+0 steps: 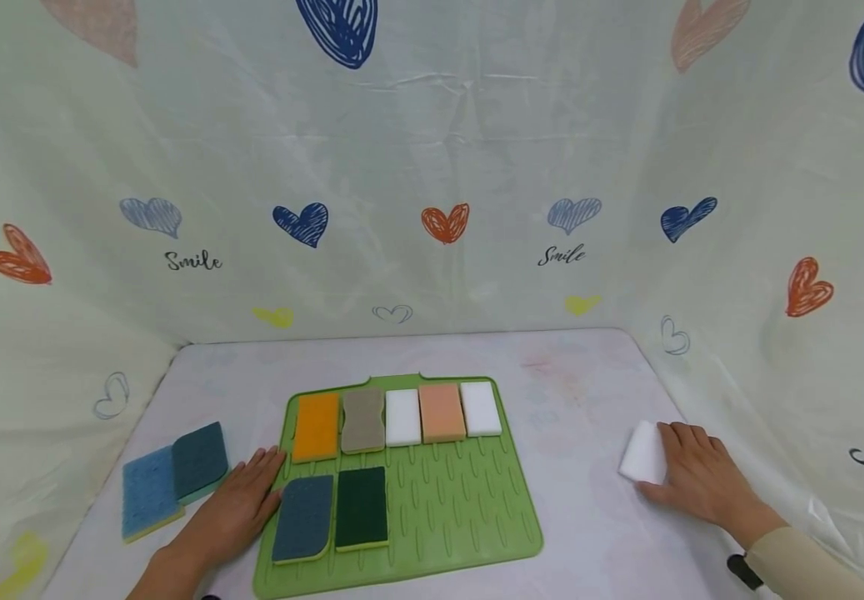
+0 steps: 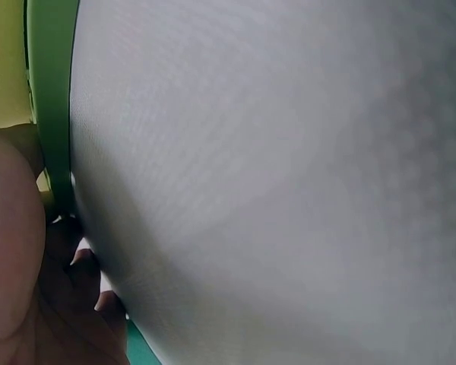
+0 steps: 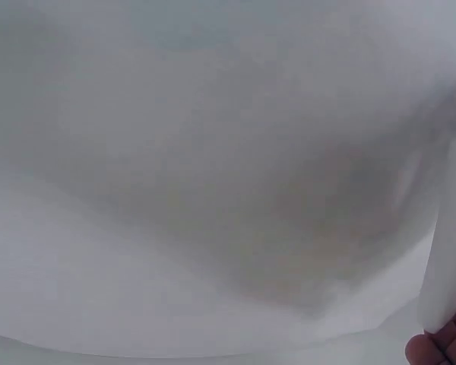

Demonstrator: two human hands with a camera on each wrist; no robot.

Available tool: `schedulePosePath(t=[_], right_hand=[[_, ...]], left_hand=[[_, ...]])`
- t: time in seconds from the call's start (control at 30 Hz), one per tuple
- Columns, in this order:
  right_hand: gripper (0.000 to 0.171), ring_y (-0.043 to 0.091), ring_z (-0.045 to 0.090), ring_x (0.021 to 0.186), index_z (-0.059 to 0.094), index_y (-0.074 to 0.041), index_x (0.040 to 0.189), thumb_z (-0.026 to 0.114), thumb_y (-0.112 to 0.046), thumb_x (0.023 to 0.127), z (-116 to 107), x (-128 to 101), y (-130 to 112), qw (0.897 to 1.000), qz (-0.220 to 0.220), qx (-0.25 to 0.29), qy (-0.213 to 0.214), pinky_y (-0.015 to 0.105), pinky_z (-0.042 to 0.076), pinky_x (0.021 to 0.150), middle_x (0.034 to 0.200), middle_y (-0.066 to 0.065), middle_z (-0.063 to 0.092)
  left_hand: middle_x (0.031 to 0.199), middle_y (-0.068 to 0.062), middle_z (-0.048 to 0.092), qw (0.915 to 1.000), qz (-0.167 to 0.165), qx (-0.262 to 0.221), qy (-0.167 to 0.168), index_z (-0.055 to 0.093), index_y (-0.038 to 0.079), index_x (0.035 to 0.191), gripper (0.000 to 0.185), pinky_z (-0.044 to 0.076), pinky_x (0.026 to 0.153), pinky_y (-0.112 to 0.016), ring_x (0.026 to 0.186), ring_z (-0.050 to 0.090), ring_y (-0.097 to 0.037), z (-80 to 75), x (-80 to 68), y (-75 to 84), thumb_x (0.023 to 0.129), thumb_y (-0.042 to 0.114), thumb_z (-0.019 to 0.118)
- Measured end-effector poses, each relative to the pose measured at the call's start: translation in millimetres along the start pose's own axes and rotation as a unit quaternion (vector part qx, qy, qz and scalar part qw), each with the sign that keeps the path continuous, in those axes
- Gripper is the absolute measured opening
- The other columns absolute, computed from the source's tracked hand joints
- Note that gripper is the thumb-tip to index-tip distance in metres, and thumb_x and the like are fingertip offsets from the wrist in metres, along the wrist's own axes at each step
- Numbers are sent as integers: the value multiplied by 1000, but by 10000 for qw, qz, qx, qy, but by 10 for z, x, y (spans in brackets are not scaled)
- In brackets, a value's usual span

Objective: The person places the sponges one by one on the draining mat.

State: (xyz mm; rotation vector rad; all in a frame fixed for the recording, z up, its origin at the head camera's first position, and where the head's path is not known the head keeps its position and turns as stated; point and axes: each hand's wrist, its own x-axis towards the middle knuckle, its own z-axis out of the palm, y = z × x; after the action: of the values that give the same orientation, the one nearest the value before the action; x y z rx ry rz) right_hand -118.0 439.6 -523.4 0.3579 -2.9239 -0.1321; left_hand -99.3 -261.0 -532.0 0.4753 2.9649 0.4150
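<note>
My right hand (image 1: 694,471) grips a white sponge (image 1: 643,454) at the right side of the table, thumb on its near edge and fingers at the far one. In the right wrist view, fingertips (image 3: 441,346) show at the bottom of the white sponge (image 3: 446,251). My left hand (image 1: 232,508) rests with extended fingers along the left edge of a green ridged mat (image 1: 469,508). Close by on the mat lie a grey-blue sponge (image 1: 302,517) and a dark green scouring sponge (image 1: 361,508). The left wrist view has the mat's rim (image 2: 52,99) beside the hand.
Along the mat's far edge stand an orange sponge (image 1: 316,427), a grey sponge (image 1: 362,419), a white block (image 1: 402,417), a peach sponge (image 1: 442,412) and another white block (image 1: 481,408). Left of my left hand, a blue sponge (image 1: 148,492) touches a teal one (image 1: 200,458). A heart-printed curtain (image 1: 372,275) surrounds the table.
</note>
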Motion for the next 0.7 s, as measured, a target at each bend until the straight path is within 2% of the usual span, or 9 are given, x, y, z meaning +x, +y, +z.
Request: schedulePosePath(t=[0.33,0.6,0.7], right_hand=[[100,44,58,107,50,10,131,91,-56,68,-61,433,-202,9949,-692,-188,705,60,51,83,119,28,61],[97,43,59,103,51,7,129,90,-57,67,-83,727,-361,9881,-1099,-298,1034,57,52,81,115,26,62],[97,43,59,105,51,7,130,90,-56,67,-125,814,-443,9871,-1198,-296,1025,57,53,83,117,25,61]], left_hand=[[164,-23,44,9999,-61,1,-136,40,1,162,65,33,121,-68,152,38,-48,4,17,1,108,31,60],[164,-23,44,9999,-53,61,-76,40,1,161,65,33,122,-68,152,38,-48,10,15,-15,108,31,61],[164,-22,43,9999,-91,48,-73,40,1,162,65,32,122,-67,153,37,-47,15,13,-19,108,31,61]])
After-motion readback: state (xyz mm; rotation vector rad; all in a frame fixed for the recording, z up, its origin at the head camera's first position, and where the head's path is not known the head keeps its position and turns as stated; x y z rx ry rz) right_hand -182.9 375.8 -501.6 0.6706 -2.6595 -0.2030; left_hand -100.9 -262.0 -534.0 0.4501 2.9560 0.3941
